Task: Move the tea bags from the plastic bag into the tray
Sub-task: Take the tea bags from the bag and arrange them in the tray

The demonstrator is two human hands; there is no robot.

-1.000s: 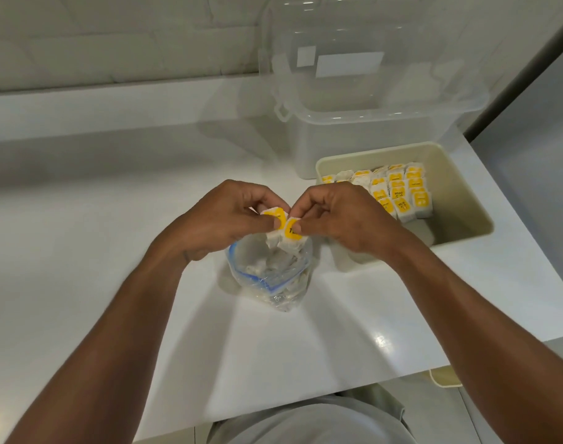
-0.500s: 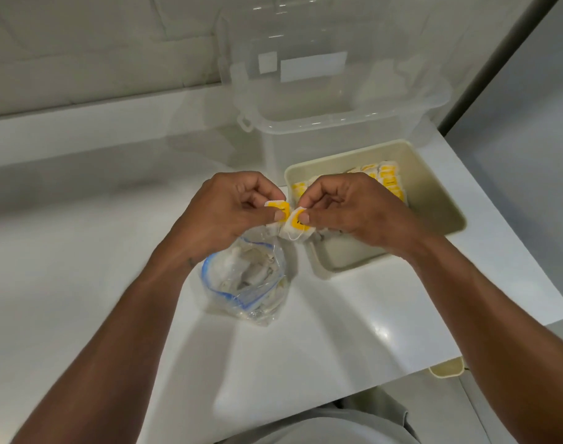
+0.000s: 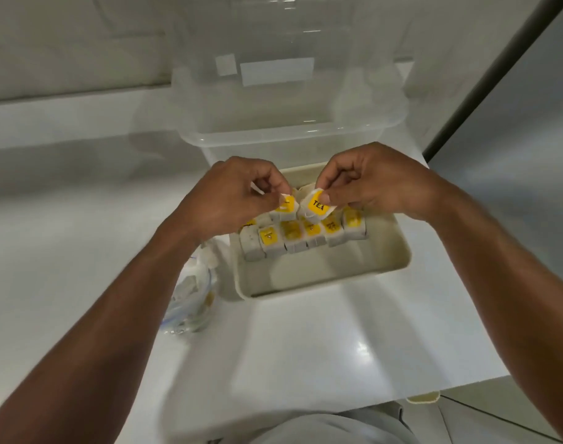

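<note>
The left hand (image 3: 232, 200) and right hand (image 3: 376, 184) have come away from above the plastic bag (image 3: 190, 299) and now hang over the tray (image 3: 398, 248), mid-frame. The white counter (image 3: 306, 331) is smooth and glossy, with a pale wall behind it. A clear, rigid plastic bin (image 3: 289, 136) stands just behind the tray. The left hand pinches a first tea bag (image 3: 286, 205). The right hand pinches a second tea bag (image 3: 317, 206), its yellow label reading TEA. The beige, round-cornered tray holds packed tea bags (image 3: 293, 235) in rows at its far end. The crumpled, blue-edged plastic bag, lower left of the tray, holds more.
</note>
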